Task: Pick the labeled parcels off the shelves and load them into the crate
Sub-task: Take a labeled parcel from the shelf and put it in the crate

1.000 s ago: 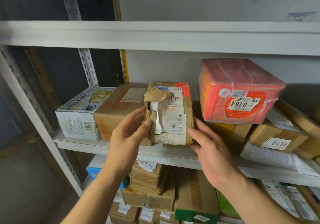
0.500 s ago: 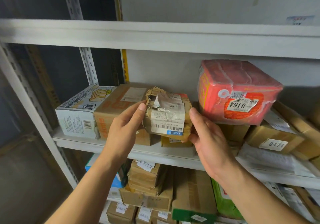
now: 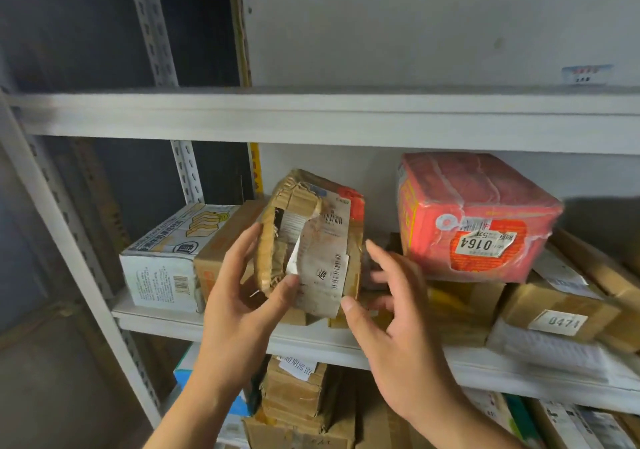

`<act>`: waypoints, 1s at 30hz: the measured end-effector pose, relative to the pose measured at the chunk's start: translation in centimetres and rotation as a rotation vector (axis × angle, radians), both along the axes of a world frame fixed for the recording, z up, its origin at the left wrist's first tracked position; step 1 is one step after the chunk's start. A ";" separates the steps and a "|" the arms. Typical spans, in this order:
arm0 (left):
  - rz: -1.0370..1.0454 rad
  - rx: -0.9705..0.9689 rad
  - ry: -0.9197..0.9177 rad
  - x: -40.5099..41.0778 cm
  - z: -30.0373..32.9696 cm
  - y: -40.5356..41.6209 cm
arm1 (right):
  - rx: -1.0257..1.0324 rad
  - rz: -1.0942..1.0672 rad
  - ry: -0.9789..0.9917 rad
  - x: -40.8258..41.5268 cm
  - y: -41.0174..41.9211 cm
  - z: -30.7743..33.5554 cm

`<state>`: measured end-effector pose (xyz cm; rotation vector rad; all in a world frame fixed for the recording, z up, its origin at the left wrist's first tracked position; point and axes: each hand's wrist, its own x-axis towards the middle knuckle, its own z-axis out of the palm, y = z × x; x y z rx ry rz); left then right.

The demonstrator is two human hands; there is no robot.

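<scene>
1. The left hand has hold of a battered brown parcel, thumb curled up over its lower front edge and fingers running behind its torn left side.
2. The parcel is up in the air in front of the middle shelf, tipped on end and leaning a little to the right, its white label with barcodes facing the camera.
3. The cardboard at its top left corner is ripped and crumpled, and the label paper is peeling there.
4. The right hand is spread wide, fingers straight and apart; its thumb tip sits at the parcel's lower right corner, and whether the fingers touch the parcel behind it, I cannot tell, as they are blurred.
5. Behind the left hand, on the shelf, a plain brown box lies beside a white printed box at the far left.
6. To the right, a red wrapped parcel marked 0164 sits on top of a stack of brown boxes.
7. Lower right, a small brown box carries a tag reading 0471, resting on a white padded bag.
8. Below the shelf, more taped brown parcels are packed together on the next level down.
9. No crate shows in the head view.
</scene>
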<state>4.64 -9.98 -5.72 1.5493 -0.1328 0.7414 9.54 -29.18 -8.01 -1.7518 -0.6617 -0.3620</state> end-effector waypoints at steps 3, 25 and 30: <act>0.144 0.239 -0.061 -0.4 -0.1 -0.2 | -0.044 0.116 0.031 -0.3 0.1 0.7; -0.157 -0.235 0.226 -0.1 -1.9 -0.8 | 0.211 0.586 0.362 2.8 1.6 0.8; -0.032 0.076 0.434 0.3 -1.9 0.0 | 0.007 0.238 -0.041 3.8 3.0 0.7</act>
